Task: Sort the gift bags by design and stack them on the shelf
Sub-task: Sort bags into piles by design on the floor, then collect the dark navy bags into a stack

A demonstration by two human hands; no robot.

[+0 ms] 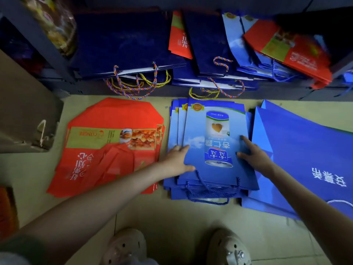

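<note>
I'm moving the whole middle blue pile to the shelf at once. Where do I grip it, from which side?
Probably the long side edges, left hand from the left, right hand from the right, slid underneath: the middle pile lies flat and fanned, its cord handles loose at the near end.

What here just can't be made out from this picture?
Head view:
- Light-blue pile: bag count, covered by its top bag.
- Dark-blue bags on the shelf: design lost in shadow.
- Large blue bag: cut off by the right edge.
- Left hand: whether it grips the pile, hidden by the hand itself.
</note>
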